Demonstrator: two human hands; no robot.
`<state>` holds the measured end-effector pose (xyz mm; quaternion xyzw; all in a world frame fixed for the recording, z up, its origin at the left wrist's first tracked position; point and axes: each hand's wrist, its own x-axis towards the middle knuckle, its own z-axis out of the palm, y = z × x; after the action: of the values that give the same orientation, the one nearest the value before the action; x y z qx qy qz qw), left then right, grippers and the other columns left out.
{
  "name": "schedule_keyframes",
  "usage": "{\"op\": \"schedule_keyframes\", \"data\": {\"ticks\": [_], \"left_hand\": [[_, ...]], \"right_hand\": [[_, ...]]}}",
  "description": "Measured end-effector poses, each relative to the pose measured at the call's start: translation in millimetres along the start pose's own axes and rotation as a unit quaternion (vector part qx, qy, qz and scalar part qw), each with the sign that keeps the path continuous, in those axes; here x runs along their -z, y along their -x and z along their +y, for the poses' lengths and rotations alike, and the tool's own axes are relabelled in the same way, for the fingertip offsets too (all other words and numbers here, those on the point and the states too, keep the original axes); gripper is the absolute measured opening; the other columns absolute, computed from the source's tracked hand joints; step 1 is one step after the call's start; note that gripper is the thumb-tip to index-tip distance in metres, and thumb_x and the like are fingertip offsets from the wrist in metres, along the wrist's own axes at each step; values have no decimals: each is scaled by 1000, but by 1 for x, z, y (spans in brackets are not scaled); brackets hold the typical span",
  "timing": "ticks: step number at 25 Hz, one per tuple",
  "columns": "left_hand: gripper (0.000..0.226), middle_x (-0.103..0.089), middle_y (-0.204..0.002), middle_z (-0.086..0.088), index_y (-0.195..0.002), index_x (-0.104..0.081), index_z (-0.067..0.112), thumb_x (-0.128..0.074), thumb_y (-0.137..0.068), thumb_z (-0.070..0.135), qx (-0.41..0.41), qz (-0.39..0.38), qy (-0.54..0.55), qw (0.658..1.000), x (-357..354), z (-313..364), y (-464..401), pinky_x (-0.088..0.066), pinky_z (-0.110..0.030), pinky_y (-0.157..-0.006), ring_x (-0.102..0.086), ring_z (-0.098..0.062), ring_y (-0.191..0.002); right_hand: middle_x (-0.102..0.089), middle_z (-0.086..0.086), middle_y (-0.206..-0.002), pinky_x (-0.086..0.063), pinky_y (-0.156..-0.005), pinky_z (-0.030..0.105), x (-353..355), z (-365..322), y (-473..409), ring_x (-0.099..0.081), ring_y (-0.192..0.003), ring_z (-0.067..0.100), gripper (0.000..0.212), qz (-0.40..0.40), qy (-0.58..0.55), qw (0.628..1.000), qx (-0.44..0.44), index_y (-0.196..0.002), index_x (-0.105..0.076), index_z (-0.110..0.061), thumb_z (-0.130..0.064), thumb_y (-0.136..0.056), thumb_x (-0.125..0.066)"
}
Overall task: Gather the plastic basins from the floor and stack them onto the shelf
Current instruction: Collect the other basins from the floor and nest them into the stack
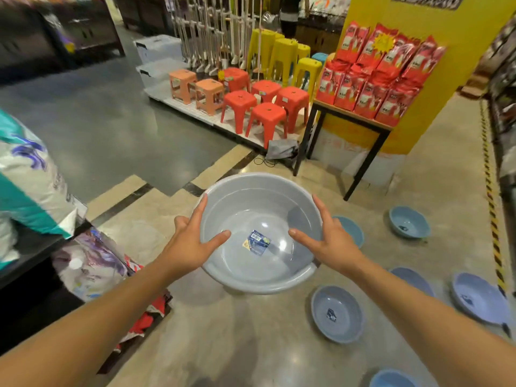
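Note:
I hold a large grey plastic basin point(259, 208) with a small label on its bottom, level above the floor in front of me. My left hand point(192, 244) grips its left rim, thumb inside the bowl. My right hand point(326, 241) grips the right rim the same way. Several smaller blue basins lie on the floor to my right: one point(336, 314) just below the held basin, one point(409, 222) farther off, one point(479, 298) at the right edge, one point(393, 379) at the bottom, and one point(353, 230) partly hidden behind my right hand.
A dark low shelf point(33, 247) with printed bags stands at my left. Ahead are red, orange and yellow plastic stools point(240, 103) on a pallet and a black-legged table point(349, 118) with red packages. Shelving with a yellow-black floor stripe point(492, 219) runs along the right.

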<state>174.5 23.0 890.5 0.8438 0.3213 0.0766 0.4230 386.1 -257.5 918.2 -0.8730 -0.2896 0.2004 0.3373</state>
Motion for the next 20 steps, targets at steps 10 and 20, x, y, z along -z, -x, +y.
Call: {"op": "schedule_keyframes", "data": {"ticks": [10,20], "left_hand": [[106,-35,-129,-5,-162,3,67,-70,-85,76,-8,-2,-37,999,18,-14,-160,-49,-40,-99,-59,-22,-99],[103,-37,-133,-9,-166,1,60,-68,-90,71,97,-63,-47,992,-11,-76,-369,-51,-42,-100,-60,-26,-101]], "right_hand": [[-47,4,-165,-52,-112,58,-12,-13,-170,-53,-142,29,113,-2,8,1000,-4,-168,0,-62,-92,-80,-64],[-52,7,-159,-50,-114,50,-79,33,-372,-59,-140,29,101,-39,-16,997,-63,-171,-7,-56,-79,-92,-66]]}}
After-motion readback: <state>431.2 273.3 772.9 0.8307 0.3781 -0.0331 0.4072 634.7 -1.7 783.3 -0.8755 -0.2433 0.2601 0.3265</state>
